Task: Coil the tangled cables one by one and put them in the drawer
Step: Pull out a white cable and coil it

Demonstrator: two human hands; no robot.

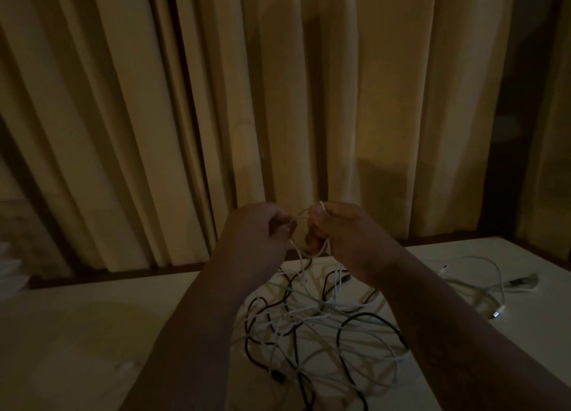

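Note:
A tangle of white and black cables lies on the white table under my forearms. Both hands are raised above the table's far edge. My right hand grips small loops of a white cable, whose end sticks up above the fingers. My left hand pinches the same white cable close by, fingers curled. From the hands the cable hangs down into the tangle. No drawer is in view.
More white cables with plugs lie spread on the table at the right. Beige curtains hang right behind the table. A small white item lies on the table's left part. The room is dim.

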